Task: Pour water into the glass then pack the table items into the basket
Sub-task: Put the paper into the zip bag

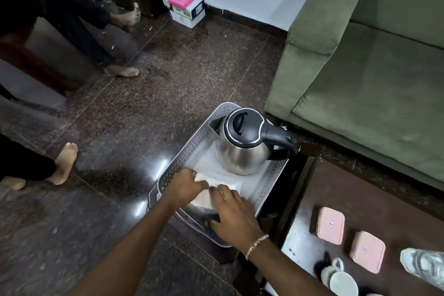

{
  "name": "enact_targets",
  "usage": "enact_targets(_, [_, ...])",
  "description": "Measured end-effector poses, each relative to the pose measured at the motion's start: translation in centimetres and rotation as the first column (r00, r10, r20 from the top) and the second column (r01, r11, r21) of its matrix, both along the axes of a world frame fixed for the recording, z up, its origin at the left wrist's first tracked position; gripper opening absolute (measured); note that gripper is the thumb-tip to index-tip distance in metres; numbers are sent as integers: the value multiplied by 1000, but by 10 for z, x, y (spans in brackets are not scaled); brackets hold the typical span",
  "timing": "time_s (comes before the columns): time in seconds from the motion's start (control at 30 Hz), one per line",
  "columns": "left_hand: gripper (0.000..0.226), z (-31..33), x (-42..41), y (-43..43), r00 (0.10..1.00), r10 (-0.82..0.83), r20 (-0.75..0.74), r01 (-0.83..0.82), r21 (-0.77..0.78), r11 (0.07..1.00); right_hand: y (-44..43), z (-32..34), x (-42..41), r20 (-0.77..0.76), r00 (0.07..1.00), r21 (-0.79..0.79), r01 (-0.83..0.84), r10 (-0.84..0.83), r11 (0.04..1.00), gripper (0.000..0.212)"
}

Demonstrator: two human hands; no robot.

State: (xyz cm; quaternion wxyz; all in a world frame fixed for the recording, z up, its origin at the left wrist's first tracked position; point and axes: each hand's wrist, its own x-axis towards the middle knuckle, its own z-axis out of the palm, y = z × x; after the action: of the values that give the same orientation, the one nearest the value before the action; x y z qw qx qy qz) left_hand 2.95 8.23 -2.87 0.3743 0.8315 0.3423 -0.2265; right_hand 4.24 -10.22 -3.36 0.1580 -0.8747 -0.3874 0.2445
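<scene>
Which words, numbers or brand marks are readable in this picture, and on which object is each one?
Blue print on the white cardboard box by the wall: upside down and blurred, cannot be read with certainty.
Small mark on each pink container lid: too small to read.
Kettle and basket: no text visible.

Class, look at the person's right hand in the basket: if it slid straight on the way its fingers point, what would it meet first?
Probably the kettle. The right hand lies on the white cloth in the basket, fingers pointing up the picture toward the kettle's base; only cloth shows between, though depth is uncertain.
</scene>
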Motion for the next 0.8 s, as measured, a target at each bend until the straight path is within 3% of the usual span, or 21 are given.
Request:
enact_targets(0.07, [42, 17, 2, -4, 980, 188, 70, -161, -281, 946, -3, 4, 7, 13, 998, 120, 59, -60, 991, 60])
enact_targets(0.13, [43, 25, 0, -10, 916, 389, 99, -268, -571, 776, -7, 11, 14, -92, 976, 307, 216, -197, 927, 40])
enact_targets(0.17, [40, 29, -2, -14, 880, 460, 119, -273, -666, 694, -12, 15, 18, -167, 946, 377, 322, -278, 869, 29])
enact_targets(0.23, [43, 35, -7, -22, 849, 487, 205, -205, -721, 662, -23, 22, 29, -273, 874, 418, 485, -402, 769, 10])
enact_targets(0.37, [48, 42, -10, -55, 852, 285, 439, -10, -531, 847, -43, 37, 44, -488, 755, 372, 634, -438, 678, 23])
enact_targets(0.43, [30, 46, -8, -76, 808, 264, 526, -32, -409, 912, -55, 45, 47, -614, 693, 389, 682, -377, 620, 22])
enact_targets(0.57, [6, 56, -6, -107, 735, 329, 593, -150, -331, 932, -89, 58, 57, -749, 599, 420, 760, -284, 496, 7])
enact_targets(0.67, [38, 74, -4, -136, 698, 291, 655, -194, -218, 957, -126, 70, 74, -736, 571, 432, 809, -363, 399, 24])
enact_targets(0.73, [47, 90, 1, -158, 672, 218, 708, -166, -142, 976, -156, 77, 83, -638, 568, 442, 823, -520, 357, 45])
enact_targets(0.8, [50, 106, 9, -180, 651, 45, 757, -57, -11, 998, -186, 86, 90, -482, 549, 470, 820, -683, 327, 67])
